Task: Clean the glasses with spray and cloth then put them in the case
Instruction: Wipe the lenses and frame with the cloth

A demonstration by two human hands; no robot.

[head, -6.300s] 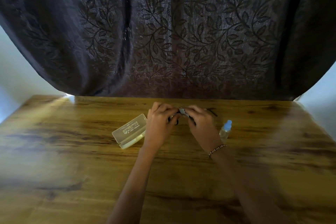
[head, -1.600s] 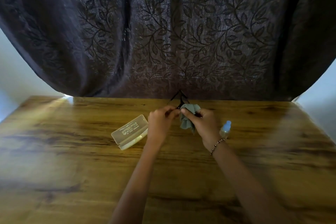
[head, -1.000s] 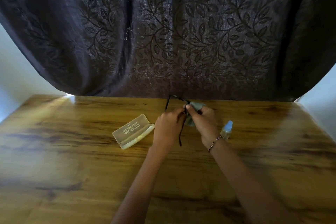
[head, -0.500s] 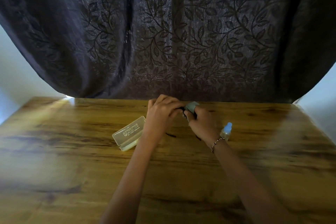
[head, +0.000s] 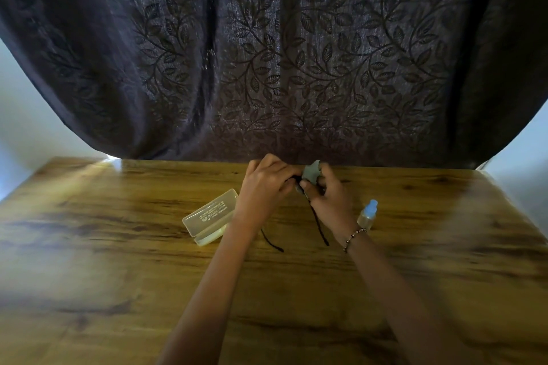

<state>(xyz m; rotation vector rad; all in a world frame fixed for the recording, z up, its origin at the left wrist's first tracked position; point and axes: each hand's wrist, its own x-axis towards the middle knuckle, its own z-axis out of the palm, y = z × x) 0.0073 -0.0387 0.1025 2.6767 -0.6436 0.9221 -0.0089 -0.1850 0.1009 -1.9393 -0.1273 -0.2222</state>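
My left hand [head: 265, 187] grips the front of the dark-framed glasses [head: 318, 224] above the far middle of the table; both temple arms hang down toward me. My right hand [head: 327, 195] pinches a small grey-green cloth [head: 311, 173] against the glasses, right beside my left hand. The lenses are hidden by my fingers and the cloth. A translucent cream case [head: 212, 216] lies shut on the table just left of my left wrist. A small clear spray bottle [head: 367, 215] with a light blue cap stands right of my right wrist.
The wooden table [head: 118, 261] spreads wide on both sides and toward me. A dark leaf-patterned curtain [head: 272, 53] hangs along the table's far edge, close behind my hands. Pale walls show at both sides.
The glasses have been turned over: the temple arms pointed up at the curtain 1.6 s ago and now hang down toward me. Both hands stayed together with the cloth at the same spot.
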